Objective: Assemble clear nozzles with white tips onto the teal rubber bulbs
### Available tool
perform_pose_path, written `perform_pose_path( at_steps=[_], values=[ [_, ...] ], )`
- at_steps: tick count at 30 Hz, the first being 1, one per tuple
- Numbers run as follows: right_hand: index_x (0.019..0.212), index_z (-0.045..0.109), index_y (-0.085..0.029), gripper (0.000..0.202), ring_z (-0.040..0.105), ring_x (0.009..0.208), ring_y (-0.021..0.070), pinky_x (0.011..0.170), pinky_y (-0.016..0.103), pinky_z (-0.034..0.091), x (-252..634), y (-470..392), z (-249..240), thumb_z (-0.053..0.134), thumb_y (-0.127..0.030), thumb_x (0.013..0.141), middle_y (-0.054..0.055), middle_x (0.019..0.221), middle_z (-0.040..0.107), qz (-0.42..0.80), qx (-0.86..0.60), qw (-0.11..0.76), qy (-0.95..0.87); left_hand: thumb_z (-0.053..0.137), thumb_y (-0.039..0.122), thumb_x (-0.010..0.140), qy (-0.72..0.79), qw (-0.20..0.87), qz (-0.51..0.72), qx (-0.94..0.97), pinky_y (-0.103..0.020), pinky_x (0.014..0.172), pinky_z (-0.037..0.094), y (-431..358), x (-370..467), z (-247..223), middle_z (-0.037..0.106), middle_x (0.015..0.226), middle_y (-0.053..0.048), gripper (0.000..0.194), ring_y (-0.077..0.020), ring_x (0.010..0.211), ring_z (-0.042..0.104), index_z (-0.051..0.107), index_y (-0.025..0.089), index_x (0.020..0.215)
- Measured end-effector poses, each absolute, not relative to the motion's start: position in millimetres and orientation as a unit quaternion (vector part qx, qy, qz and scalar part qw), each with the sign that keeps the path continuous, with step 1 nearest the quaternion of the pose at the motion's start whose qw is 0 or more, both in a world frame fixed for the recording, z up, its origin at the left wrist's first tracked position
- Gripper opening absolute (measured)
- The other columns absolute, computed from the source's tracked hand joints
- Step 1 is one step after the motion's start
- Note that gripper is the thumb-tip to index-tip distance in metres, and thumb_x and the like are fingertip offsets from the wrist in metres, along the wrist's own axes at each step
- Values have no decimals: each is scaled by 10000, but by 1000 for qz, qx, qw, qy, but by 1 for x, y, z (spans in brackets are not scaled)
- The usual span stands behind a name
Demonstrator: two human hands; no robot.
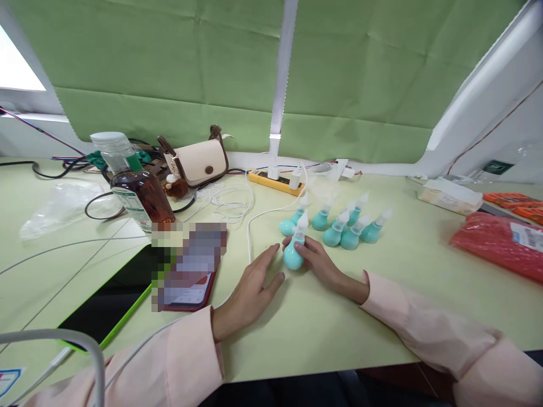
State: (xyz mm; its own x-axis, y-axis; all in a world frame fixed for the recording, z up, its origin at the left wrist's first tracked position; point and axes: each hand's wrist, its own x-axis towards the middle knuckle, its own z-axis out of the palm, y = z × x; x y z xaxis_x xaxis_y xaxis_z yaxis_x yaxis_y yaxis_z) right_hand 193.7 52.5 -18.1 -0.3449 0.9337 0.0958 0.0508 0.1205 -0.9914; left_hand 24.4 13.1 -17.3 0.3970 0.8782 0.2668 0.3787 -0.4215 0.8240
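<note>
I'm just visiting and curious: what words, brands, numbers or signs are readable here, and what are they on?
No text is clear enough to quote.
Dark bottle: label blurred.
Red package: white label, print too small.
Clear bottle: green label, blurred.
White box: faint marks, unreadable.
Lit phone: screen partly pixelated, rest too small.
Blue-edged sticker: cut off, unreadable.

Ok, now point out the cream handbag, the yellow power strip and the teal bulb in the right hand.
Cream handbag (198, 163): head view, on its front flap.
Yellow power strip (271, 183): head view, on its yellow long side.
Teal bulb (293, 256): head view, on its round body.
</note>
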Motion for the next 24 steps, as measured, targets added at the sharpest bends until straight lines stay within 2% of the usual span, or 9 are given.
perform_pose_path(
  at_steps=[4,6,9,12,15,17,20,24],
  values=[
    [902,539,-172,284,545,677,127,551,240,461,189,51,-18,438,-422,810,44,807,584,732,-329,382,-458,533,173,766,384,378,386,749,-377,972,341,9,27,-13,414,1299,-58,552,-204,1161,403,315,215,1271],
    [888,547,-166,280,565,670,118,597,244,473,189,51,-18,440,-413,814,42,789,601,777,-311,355,-417,535,189,769,378,399,397,735,-351,938,384,8,28,-11,472,1242,-55,510,-190,1097,466,350,209,1244],
    [895,559,-151,289,590,708,129,695,279,471,190,51,-16,463,-408,803,58,834,620,780,-309,340,-426,488,209,802,376,421,396,724,-348,863,445,7,28,-10,536,1158,-41,421,-182,1002,529,388,225,1210],
    [939,564,-159,298,590,772,159,736,313,460,190,49,-14,556,-382,741,60,870,623,703,-337,378,-499,479,168,788,380,394,411,729,-364,864,441,6,28,-10,523,1173,-42,423,-191,1013,520,398,235,1197],
    [975,568,-182,353,577,805,177,737,316,451,188,42,-11,641,-334,664,43,881,618,589,-366,410,-593,527,130,721,368,356,444,735,-386,909,405,1,25,-8,440,1258,-66,561,-220,1103,450,333,235,1237],
    [968,574,-191,316,556,820,178,732,308,440,188,34,-8,612,-334,689,37,898,600,516,-373,402,-658,547,150,715,359,361,451,733,-403,938,369,-3,23,-6,387,1301,-74,616,-236,1149,400,285,243,1265],
    [916,572,-190,207,523,802,168,727,293,419,190,23,-1,520,-313,757,26,843,572,408,-383,370,-741,497,221,791,376,384,454,711,-392,949,336,-5,20,-3,420,1274,-58,486,-218,1140,405,326,266,1244],
    [774,544,-186,80,492,682,149,642,268,405,196,22,9,513,-243,726,10,718,527,280,-386,342,-810,464,288,818,397,395,473,680,-314,804,399,0,19,2,558,976,-47,208,-181,908,512,492,216,1012]
  ],
)
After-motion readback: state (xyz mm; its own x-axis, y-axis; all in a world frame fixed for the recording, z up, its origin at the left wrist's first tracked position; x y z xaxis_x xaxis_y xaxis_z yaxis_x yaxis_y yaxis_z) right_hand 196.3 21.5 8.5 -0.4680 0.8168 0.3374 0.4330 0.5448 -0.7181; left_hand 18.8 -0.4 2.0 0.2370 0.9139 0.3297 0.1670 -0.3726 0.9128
